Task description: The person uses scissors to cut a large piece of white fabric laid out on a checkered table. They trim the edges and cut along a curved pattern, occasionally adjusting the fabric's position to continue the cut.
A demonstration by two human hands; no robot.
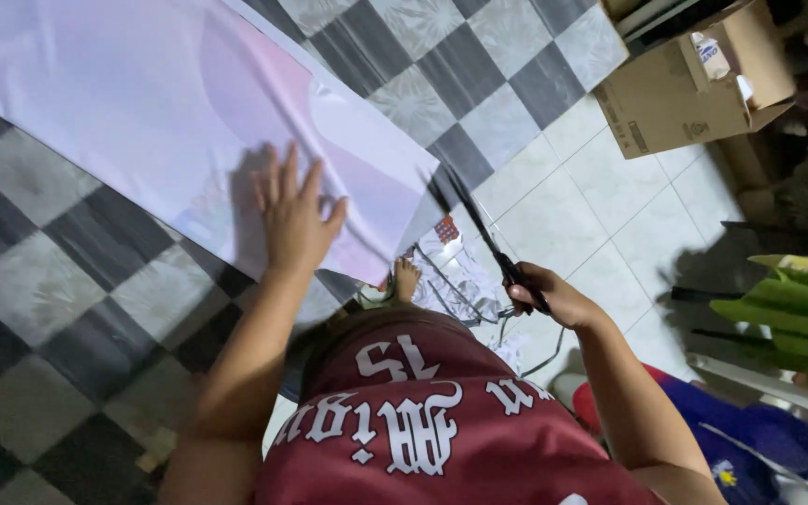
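While flat on fabric (142,103), left hand (294,217)

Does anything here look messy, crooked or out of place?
Mostly tidy. The white sheet lies flat under the left hand, while the right hand holds black scissors at its edge. The one untidy spot: crumpled scraps heaped on the floor by a bare foot.

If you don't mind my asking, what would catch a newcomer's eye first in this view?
Most striking is the large pale sheet spread across the black-and-white checkered mat, with the left hand pressed flat on it. At the sheet's right edge, the right hand holds black scissors. An open cardboard box sits top right.
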